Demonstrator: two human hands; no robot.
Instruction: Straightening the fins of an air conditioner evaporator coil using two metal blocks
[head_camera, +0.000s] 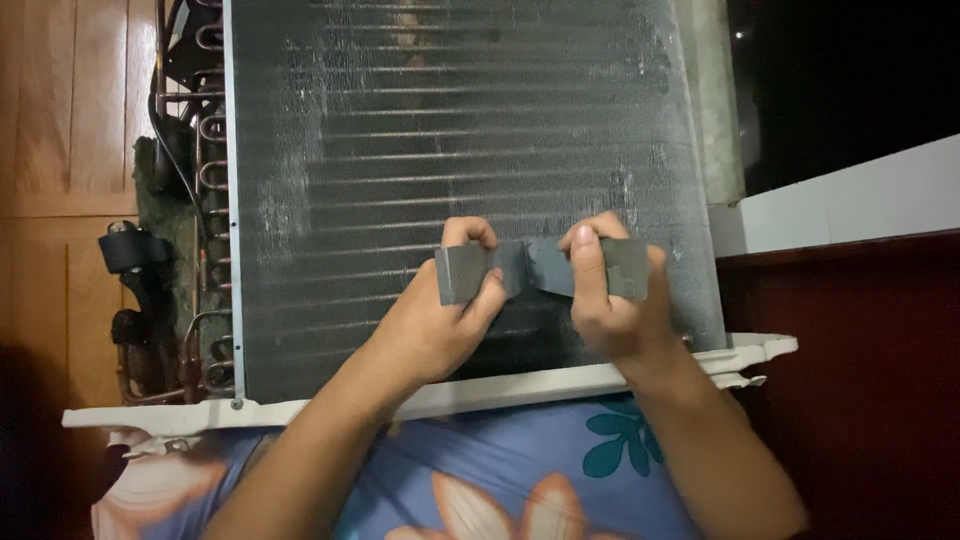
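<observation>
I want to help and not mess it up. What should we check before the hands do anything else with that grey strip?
1. Both hands on the strip: ok. The left hand and right hand each pinch one end of the grey strip.
2. Strip flat: not ok. It is twisted or creased in the middle.
3. Strip whole: cannot tell. The twist hides the middle.
4. Which face is sticky, if any: cannot tell.
5. Coil fins even: not ok. Pale scuffed patches show near the left edge and upper right.
6. White base tray sound: not ok. Its right end looks chipped.
</observation>
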